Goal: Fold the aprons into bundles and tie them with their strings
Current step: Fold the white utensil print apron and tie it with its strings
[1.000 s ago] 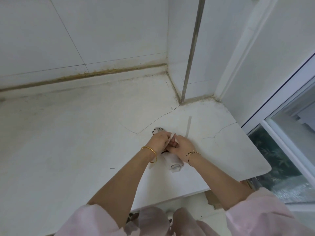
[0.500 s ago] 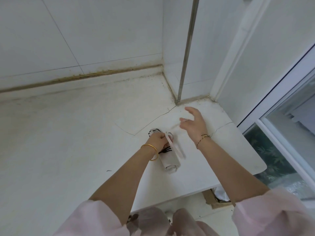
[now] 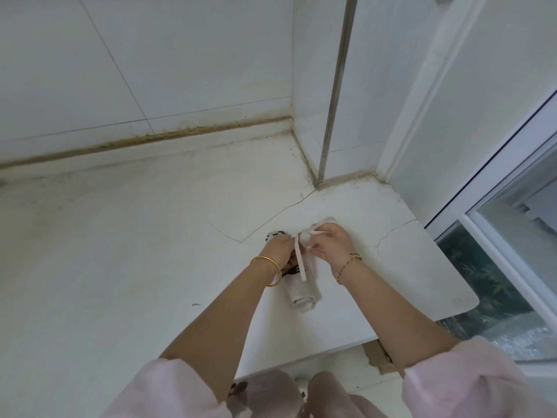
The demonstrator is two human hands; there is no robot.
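Apron bundle point(image 3: 304, 292) is gripped by the left hand point(image 3: 278, 250); the string point(image 3: 300, 262), let go a moment ago, is again pinched by the right hand point(image 3: 331, 247), so knotting is judged underway

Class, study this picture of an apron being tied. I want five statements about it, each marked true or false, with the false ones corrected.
1. The apron bundle lies rolled up on the white counter. True.
2. The gold bangle is on the right wrist. False: it is on the wrist of the left hand.
3. The right hand pinches a string. True.
4. The counter's surface is unbroken. False: cracks run across it.
5. The bundle rests against the tiled wall. False: it lies well apart from the wall, nearer the counter's front edge.
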